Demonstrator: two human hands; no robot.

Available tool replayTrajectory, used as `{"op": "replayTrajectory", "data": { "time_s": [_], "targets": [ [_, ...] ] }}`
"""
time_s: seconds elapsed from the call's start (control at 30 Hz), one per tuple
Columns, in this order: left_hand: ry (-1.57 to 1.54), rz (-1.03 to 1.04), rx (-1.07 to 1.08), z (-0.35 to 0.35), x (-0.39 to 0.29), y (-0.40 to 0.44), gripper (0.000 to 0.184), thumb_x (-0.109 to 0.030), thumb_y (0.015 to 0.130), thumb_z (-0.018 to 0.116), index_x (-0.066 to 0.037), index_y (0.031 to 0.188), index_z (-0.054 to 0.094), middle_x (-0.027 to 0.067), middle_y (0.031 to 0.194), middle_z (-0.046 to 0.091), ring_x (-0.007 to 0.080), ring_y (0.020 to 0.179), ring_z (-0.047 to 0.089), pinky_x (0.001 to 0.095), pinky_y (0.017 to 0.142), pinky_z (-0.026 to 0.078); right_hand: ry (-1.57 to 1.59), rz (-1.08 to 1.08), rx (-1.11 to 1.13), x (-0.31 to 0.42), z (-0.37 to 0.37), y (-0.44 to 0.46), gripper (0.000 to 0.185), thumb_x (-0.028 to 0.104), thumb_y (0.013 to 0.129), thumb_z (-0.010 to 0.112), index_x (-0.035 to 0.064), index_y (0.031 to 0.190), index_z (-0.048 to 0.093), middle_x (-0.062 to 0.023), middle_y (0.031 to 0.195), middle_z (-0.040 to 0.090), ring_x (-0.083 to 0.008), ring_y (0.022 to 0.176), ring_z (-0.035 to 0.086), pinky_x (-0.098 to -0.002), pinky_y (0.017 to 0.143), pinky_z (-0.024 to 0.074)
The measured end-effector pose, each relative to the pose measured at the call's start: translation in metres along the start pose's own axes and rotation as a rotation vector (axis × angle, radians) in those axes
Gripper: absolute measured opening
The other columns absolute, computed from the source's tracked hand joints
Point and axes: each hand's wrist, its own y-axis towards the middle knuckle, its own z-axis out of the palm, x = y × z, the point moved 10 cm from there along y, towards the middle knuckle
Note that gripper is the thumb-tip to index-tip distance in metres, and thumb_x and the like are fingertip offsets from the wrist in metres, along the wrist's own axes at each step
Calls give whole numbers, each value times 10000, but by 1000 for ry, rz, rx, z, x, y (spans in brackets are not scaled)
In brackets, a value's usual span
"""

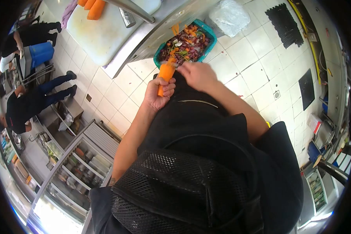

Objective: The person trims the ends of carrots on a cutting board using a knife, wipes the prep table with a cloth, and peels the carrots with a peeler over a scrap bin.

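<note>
The carrot (167, 72), at seven o'clock from the bin (213, 38), seems light, stiff, perhaps slick, best held low, where the left hand (155, 96) wraps it. Whether the blurred right hand (201, 76) grips anything, I cannot tell.

We observe a black short-sleeved top (279, 183), black perforated mesh (163, 171) at lower centre, and a thin, pale, curved strip (199, 102) against black cloth near frame centre.
</note>
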Motion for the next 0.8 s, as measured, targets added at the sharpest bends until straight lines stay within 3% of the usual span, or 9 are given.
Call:
{"op": "replayTrajectory", "data": {
  "time_s": [0.13,0.27,0.4,0.5,0.53,0.6,0.67,0.73,0.8],
  "targets": [
    [219,117,-98,-5,-6,-3,501,57,764,501,-87,1235,409,112,892,488,90,551,414,209,434,352,-11,230,85,-48,6,16,465,465,1017,473,62,903,676,-216,775,693,-425,756,683,-542,697,532],
    [178,100,-127,-25,-9,2,549,63,756,500,-97,1267,377,119,909,485,93,545,410,209,429,347,50,-87,220,20,32,-9,461,468,1017,478,61,923,673,-216,803,700,-433,793,685,-539,723,535],
    [208,77,-137,-26,-6,-6,516,69,756,504,-89,1233,387,110,907,484,93,545,406,208,430,347,-15,196,157,-46,32,13,448,440,1029,466,55,924,669,-225,808,701,-434,783,686,-538,708,543],
    [227,113,-239,-36,-7,-7,523,77,754,501,-93,1235,388,103,903,480,93,544,406,207,432,346,9,-38,180,12,33,-6,433,445,1017,480,70,885,653,-224,795,694,-440,786,681,-544,717,534],
    [258,125,-218,-35,-9,-5,435,61,755,510,-22,1173,422,84,857,470,88,548,408,206,430,346,10,-80,282,21,43,-13,424,446,1009,494,72,895,658,-222,797,695,-437,786,682,-552,721,533],
    [290,142,-203,-33,-9,-8,359,44,757,518,49,1111,457,65,812,459,83,551,410,204,427,346,-3,52,147,-10,40,-2,430,442,1013,488,72,891,669,-224,811,700,-432,801,689,-546,732,540],
    [416,163,-155,-16,-7,-14,601,93,738,501,-102,1297,396,116,929,492,95,536,420,215,429,357,-54,232,181,-57,39,12,434,446,1017,484,68,930,679,-217,806,701,-427,794,688,-542,724,538],
    [532,195,-185,-15,-11,-14,622,100,729,504,-102,1310,412,107,911,501,100,525,438,221,416,352,26,26,97,-18,24,9,446,454,1016,485,60,928,675,-212,798,700,-428,781,683,-543,712,531],
    [751,268,-309,-23,-20,-14,690,97,720,511,-113,1370,409,73,847,506,103,501,452,225,404,344,-2,-102,238,20,32,-6,381,431,1012,518,91,947,677,-214,795,682,-443,766,657,-548,675,498]
  ]
}}
